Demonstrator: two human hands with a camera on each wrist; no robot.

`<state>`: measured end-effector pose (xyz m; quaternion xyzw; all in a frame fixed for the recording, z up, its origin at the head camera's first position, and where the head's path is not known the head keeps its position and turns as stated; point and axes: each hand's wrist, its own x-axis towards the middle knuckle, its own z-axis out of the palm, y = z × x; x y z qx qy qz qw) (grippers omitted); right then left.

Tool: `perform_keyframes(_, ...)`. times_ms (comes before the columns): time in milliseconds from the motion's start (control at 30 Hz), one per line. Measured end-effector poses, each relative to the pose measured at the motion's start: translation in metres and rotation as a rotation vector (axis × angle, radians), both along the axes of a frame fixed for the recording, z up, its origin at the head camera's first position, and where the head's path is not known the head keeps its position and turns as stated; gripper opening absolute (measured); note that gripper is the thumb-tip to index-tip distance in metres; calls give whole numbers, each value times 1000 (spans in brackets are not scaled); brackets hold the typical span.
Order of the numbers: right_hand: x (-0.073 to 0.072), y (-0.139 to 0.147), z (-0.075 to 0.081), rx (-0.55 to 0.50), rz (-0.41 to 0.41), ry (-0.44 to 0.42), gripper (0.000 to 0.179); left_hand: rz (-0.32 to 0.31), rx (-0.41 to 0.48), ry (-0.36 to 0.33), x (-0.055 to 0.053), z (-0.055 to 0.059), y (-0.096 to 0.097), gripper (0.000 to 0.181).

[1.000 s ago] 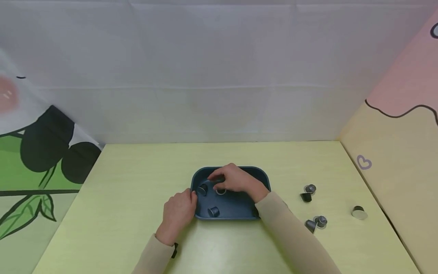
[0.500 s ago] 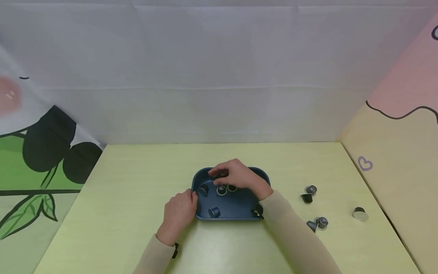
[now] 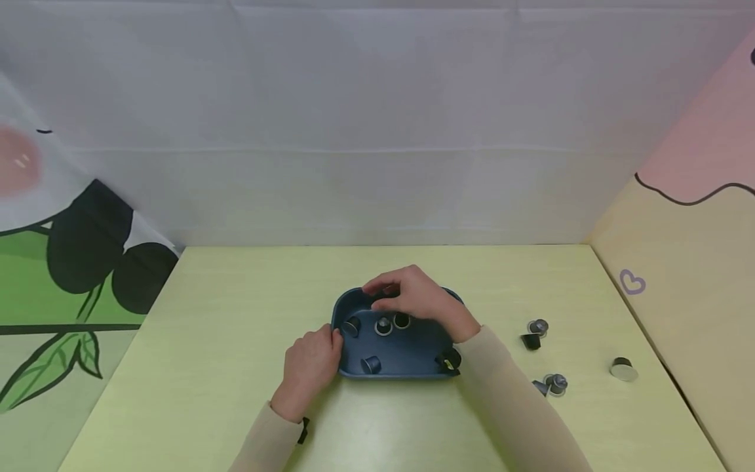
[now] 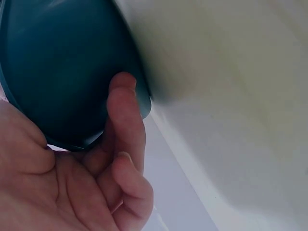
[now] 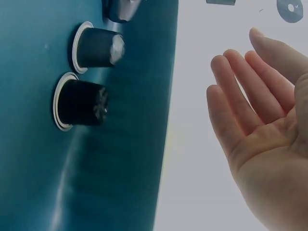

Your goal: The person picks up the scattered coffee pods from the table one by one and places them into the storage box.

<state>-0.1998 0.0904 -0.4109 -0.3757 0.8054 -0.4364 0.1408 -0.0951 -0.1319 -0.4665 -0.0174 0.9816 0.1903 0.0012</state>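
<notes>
A dark blue tray (image 3: 380, 375) lies on the table with several coffee capsules in it. My left hand (image 3: 311, 364) grips its left rim; the left wrist view has the fingers (image 4: 126, 113) bent against the outer wall. Over the tray's back part hovers my right hand (image 3: 415, 298), nothing in it, fingers (image 5: 248, 91) loosely extended. Just below it stand a grey capsule (image 5: 98, 47) and a black capsule (image 5: 79, 102), rims down. Other capsules lie tipped: one at the left (image 3: 351, 326), one in front (image 3: 371, 364). A black capsule (image 3: 451, 358) is by the front right corner.
To the right of the tray, more capsules sit on the table: one pair (image 3: 535, 333), another pair (image 3: 553, 385) nearer me, partly covered by the sleeve, and a single black capsule (image 3: 622, 369). A white backdrop (image 3: 377, 196) rises behind the table.
My right hand has lifted and drawn back slightly to the right, uncovering the two upright capsules and the black one at the front right. My left hand keeps its grip on the tray.
</notes>
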Motion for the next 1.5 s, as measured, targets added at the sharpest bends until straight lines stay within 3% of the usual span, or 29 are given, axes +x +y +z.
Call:
perform_keyframes(467,8,33,12,41,-97,53,34,-13,14,27,2,-1,0,34)
perform_keyframes(767,18,67,12,58,-162,113,34,-19,10,41,2,-1,1,34)
perform_keyframes(1167,44,130,-10,97,-272,114,35,-19,6,17,1,-3,5,34)
perform_keyframes(1500,70,180,-27,121,-372,203,30,-23,9,25,2,0,6,33)
